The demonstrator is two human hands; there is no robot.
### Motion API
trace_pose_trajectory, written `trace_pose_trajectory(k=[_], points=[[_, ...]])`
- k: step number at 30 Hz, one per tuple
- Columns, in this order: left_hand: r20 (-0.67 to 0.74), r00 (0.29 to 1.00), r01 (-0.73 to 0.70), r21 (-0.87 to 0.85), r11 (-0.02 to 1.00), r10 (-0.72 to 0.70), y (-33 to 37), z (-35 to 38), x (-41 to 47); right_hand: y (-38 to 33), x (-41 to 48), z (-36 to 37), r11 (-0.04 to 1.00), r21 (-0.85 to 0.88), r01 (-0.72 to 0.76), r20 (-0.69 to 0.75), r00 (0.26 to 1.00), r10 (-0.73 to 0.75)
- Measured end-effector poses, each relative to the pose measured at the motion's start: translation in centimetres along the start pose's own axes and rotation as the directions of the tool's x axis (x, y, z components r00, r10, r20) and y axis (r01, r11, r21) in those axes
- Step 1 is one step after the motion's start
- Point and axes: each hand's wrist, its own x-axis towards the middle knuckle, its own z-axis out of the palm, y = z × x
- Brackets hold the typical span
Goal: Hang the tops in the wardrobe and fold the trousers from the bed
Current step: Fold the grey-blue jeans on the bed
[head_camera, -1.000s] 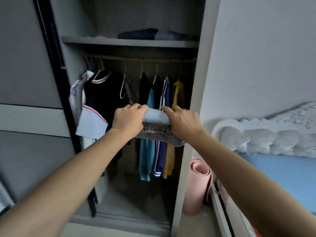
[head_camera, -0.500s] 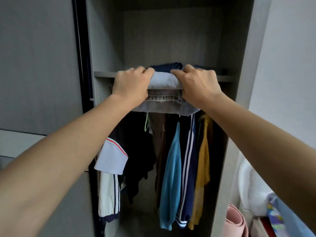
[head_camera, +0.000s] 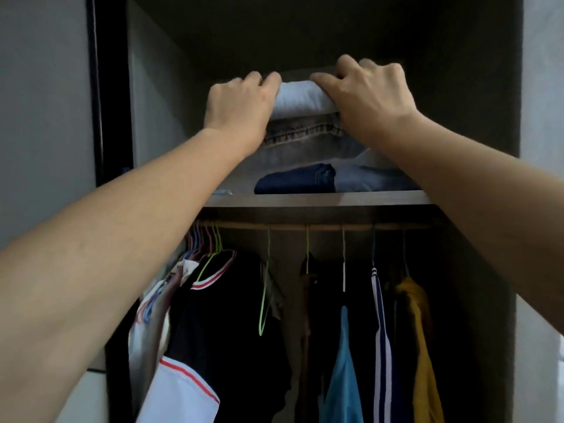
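Denim jeans (head_camera: 300,129), folded, long axis three-to-nine, are gripped at each end by left hand (head_camera: 238,108) and right hand (head_camera: 370,96), above the pile (head_camera: 323,178) at six, equally near.

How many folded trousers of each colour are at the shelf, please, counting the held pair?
Light denim pair, in left hand and right hand: 1
Navy pair, on shelf: 1
Pale blue pair, on shelf: 1
Total: 3

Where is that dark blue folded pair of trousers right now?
The dark blue trousers lie on the wardrobe shelf, centre of view, left of a lighter folded pair, beneath the held jeans.
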Motion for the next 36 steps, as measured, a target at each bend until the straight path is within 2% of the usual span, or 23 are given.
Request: trace_pose_trajectory(k=[7, 15, 22, 26, 30, 31, 32, 33, 34, 35, 36], points=[[-0.06, 0.998, -0.036, -0.023, 0.999, 0.034, -0.4, 11.8, 3.7, -1.4, 3.5, 9.6, 0.998, -0.07, 0.009, 0.029, 1.0, -0.007], [-0.131, 0.985, -0.133, -0.201, 0.97, 0.108, 3.7, 22.8, 9.8, 0.8, 5.4, 17.5, 0.961, -0.274, -0.037, 0.126, 0.989, 0.074], [-0.228, 0.954, -0.254, -0.273, 0.928, 0.194, 10.4, 26.6, 15.3, 7.0, 4.8, 21.7, 0.917, -0.396, -0.035, 0.181, 0.977, 0.116], [-0.268, 0.945, -0.266, -0.293, 0.918, 0.188, 13.2, 28.1, 18.1, 9.9, 5.1, 24.0, 0.899, -0.437, -0.035, 0.18, 0.976, 0.125], [-0.3, 0.945, -0.219, -0.289, 0.932, 0.129, 16.6, 30.0, 20.7, 13.3, 5.5, 27.5, 0.913, -0.398, -0.092, 0.093, 0.986, 0.14], [-0.29, 0.948, -0.217, -0.295, 0.931, 0.129, 17.3, 30.3, 20.7, 13.9, 5.1, 28.3, 0.923, -0.371, -0.099, 0.074, 0.988, 0.135], [-0.218, 0.963, -0.225, -0.31, 0.924, 0.161, 18.1, 30.7, 20.4, 14.2, 4.4, 29.2, 0.937, -0.335, -0.098, 0.082, 0.988, 0.132], [-0.116, 0.967, -0.252, -0.334, 0.908, 0.226, 18.9, 31.4, 19.7, 14.3, 3.4, 30.1, 0.956, -0.278, -0.09, 0.161, 0.977, 0.138], [0.012, 0.943, -0.306, -0.351, 0.885, 0.331, 19.6, 32.0, 18.7, 14.0, 2.1, 31.1, 0.974, -0.209, -0.084, 0.316, 0.937, 0.149], [0.142, 0.884, -0.368, -0.378, 0.849, 0.446, 20.4, 32.7, 17.8, 13.7, 0.8, 32.1, 0.987, -0.134, -0.085, 0.517, 0.844, 0.143], [0.262, 0.804, -0.41, -0.407, 0.816, 0.534, 21.1, 33.2, 16.9, 13.2, -0.4, 32.8, 0.993, -0.065, -0.103, 0.7, 0.704, 0.119]])
